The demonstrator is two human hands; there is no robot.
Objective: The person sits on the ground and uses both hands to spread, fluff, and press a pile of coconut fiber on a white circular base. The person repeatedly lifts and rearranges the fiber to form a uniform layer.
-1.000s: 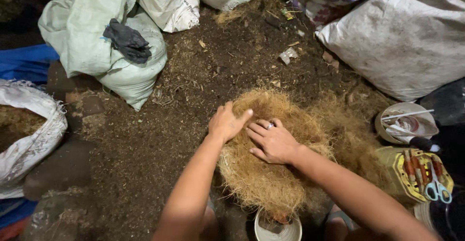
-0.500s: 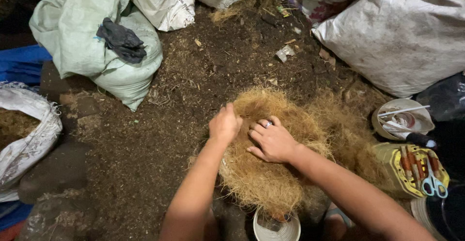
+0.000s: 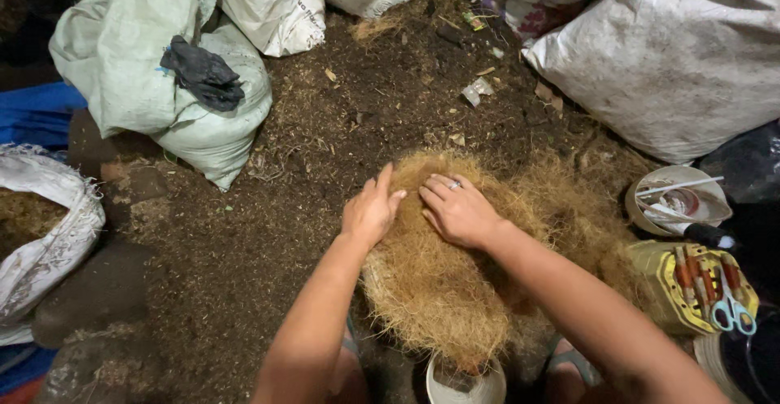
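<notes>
A big mat of golden-brown coconut fibre (image 3: 443, 278) lies heaped on the dark soil floor (image 3: 244, 250) in front of me. My left hand (image 3: 370, 211) rests flat on the mat's left edge, fingers together. My right hand (image 3: 457, 209), a ring on one finger, presses palm-down on the top of the fibre beside it. Neither hand grips anything. A small white pot (image 3: 465, 381) stands under the near end of the fibre, partly hidden by it.
Pale green sacks (image 3: 154, 79) with a dark cloth (image 3: 203, 73) sit at the back left, white sacks (image 3: 674, 63) at the back right. An open sack of fibre (image 3: 32, 225) is at left. A yellow tool box with scissors (image 3: 703, 286) and a white bowl (image 3: 678, 201) stand right.
Both hands have shifted slightly up and to the left on the fibre mat, still pressing on it. The camera view has tilted a little.
</notes>
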